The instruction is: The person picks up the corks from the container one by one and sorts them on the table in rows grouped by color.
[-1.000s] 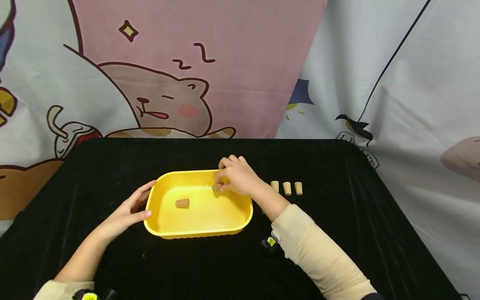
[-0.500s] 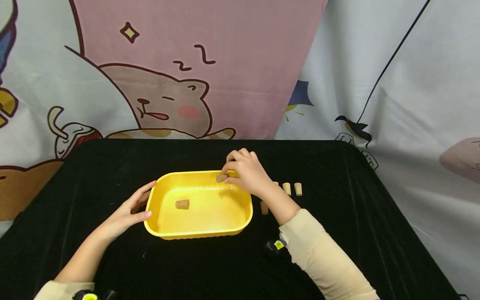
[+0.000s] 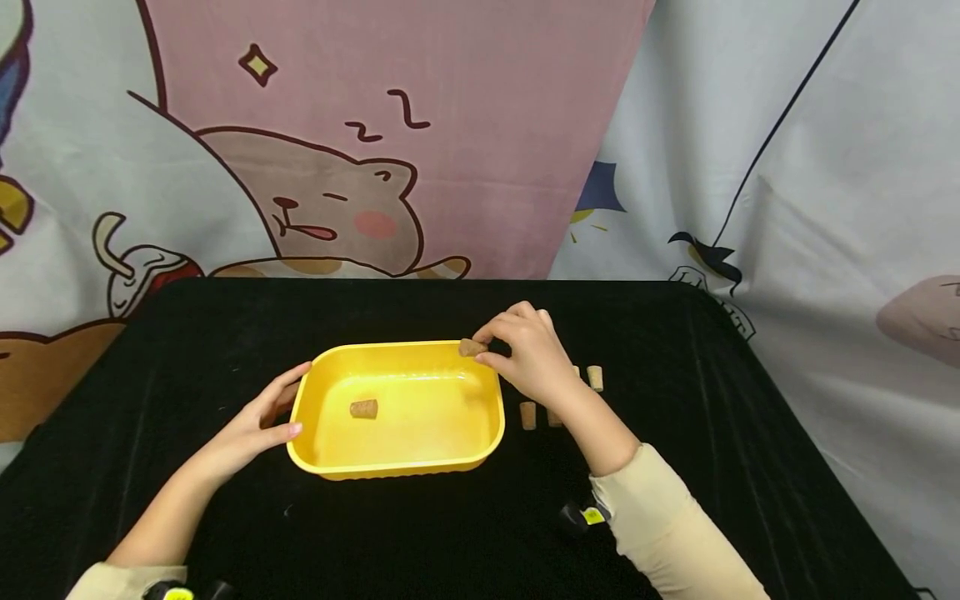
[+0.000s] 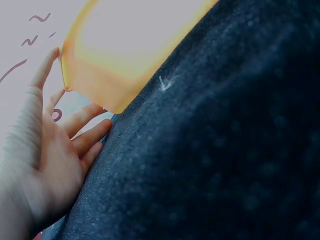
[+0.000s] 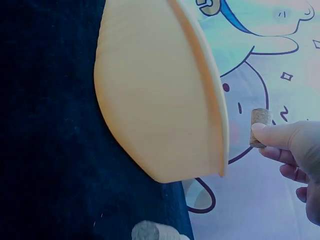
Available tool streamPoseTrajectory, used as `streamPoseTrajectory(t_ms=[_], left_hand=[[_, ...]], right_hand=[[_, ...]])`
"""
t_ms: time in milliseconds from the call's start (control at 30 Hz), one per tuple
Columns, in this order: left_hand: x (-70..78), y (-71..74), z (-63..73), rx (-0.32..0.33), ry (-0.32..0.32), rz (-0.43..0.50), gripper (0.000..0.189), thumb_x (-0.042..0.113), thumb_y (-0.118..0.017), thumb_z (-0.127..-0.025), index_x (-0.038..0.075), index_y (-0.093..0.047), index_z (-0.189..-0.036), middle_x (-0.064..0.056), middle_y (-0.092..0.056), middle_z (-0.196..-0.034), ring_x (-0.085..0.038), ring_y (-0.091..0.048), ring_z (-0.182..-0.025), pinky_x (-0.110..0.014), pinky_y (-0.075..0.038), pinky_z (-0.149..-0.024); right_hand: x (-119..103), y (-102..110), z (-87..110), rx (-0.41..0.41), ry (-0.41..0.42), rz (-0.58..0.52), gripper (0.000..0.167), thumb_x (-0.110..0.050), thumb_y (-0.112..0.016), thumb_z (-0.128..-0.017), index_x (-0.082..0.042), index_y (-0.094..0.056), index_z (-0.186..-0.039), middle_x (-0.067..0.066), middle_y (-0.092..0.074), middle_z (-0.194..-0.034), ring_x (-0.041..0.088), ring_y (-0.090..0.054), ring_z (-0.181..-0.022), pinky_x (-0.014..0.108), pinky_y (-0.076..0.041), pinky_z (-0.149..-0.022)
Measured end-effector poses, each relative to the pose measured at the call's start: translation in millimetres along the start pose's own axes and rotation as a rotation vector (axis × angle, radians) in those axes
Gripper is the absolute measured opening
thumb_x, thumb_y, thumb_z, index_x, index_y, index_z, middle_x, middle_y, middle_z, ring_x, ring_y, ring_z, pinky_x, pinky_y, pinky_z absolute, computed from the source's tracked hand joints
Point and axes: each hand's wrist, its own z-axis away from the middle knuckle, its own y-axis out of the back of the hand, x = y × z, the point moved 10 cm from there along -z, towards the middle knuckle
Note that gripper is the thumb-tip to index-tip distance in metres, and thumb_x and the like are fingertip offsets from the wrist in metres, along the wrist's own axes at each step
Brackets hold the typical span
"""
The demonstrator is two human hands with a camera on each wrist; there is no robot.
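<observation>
My right hand [image 3: 536, 354] pinches a cork stopper [image 3: 472, 347] between thumb and fingers, above the far right corner of a yellow plastic tub [image 3: 393, 464]. The right wrist view shows this cork [image 5: 260, 137] held up beside the tub's rim. Another cork [image 3: 364, 409] lies on its side inside the tub, left of the middle. At the tub's left end, my left hand [image 3: 258, 421] touches the rim with thumb and forefinger. Its fingers look spread and nearly straight against the outer wall in the left wrist view.
Several corks stand on the black cloth [image 3: 675, 500] right of the tub, among them a front cork [image 3: 528, 415] and a back cork [image 3: 595, 377]. My right forearm partly hides others. A printed curtain [image 3: 480, 167] hangs behind the table.
My right hand has lifted the pinched cork up from inside the tub and carried it right to the far right rim. My left hand and the tub have stayed put.
</observation>
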Motion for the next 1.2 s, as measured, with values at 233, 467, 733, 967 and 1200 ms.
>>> streamPoseTrajectory(t_ms=[233, 467, 733, 967, 1200], left_hand=[[-0.4, -0.5, 0.1, -0.004, -0.010, 0.003, 0.066, 0.007, -0.050, -0.095, 0.012, -0.017, -0.152, -0.029, -0.036, -0.144, -0.011, -0.051, -0.116, -0.050, -0.040, -0.089], [1.4, -0.5, -0.1, -0.008, -0.023, 0.006, 0.066, 0.005, -0.050, -0.095, 0.013, -0.017, -0.153, -0.029, -0.035, -0.144, -0.010, -0.051, -0.117, -0.036, -0.044, -0.089], [2.1, 0.3, 1.1, -0.007, -0.022, 0.003, 0.067, 0.005, -0.050, -0.095, 0.012, -0.017, -0.153, -0.031, -0.034, -0.144, -0.007, -0.050, -0.117, -0.031, -0.044, -0.088], [1.5, 0.5, 0.9, -0.001, -0.018, -0.010, 0.066, 0.006, -0.051, -0.095, 0.012, -0.017, -0.153, -0.030, -0.035, -0.144, -0.008, -0.051, -0.116, -0.031, -0.044, -0.088], [1.5, 0.2, 0.5, -0.004, -0.018, -0.006, 0.066, 0.006, -0.050, -0.096, 0.013, -0.017, -0.153, -0.030, -0.035, -0.144, -0.007, -0.051, -0.116, -0.033, -0.044, -0.088]], right_hand=[[6, 15, 21.6, 0.027, -0.041, -0.022, 0.017, -0.021, -0.081, -0.078, -0.016, -0.073, -0.091, -0.007, -0.066, -0.087, 0.014, -0.045, -0.089, 0.035, -0.030, -0.076], [16, 24, 45.5, 0.031, -0.098, -0.081, 0.014, -0.017, -0.080, -0.079, -0.014, -0.072, -0.090, -0.007, -0.066, -0.088, 0.013, -0.047, -0.089, 0.037, -0.036, -0.082], [34, 29, 73.5, 0.060, -0.179, -0.127, 0.017, -0.015, -0.080, -0.078, -0.013, -0.071, -0.092, -0.005, -0.066, -0.090, 0.016, -0.051, -0.085, 0.036, -0.045, -0.068], [51, 33, 96.8, 0.101, -0.231, -0.089, 0.017, -0.012, -0.080, -0.077, -0.010, -0.070, -0.090, -0.003, -0.066, -0.086, 0.017, -0.056, -0.076, 0.034, -0.047, -0.062], [68, 36, 115.1, 0.102, -0.322, -0.061, 0.015, -0.014, -0.080, -0.078, -0.010, -0.070, -0.089, 0.000, -0.066, -0.082, 0.009, -0.050, -0.065, 0.028, -0.041, -0.055]])
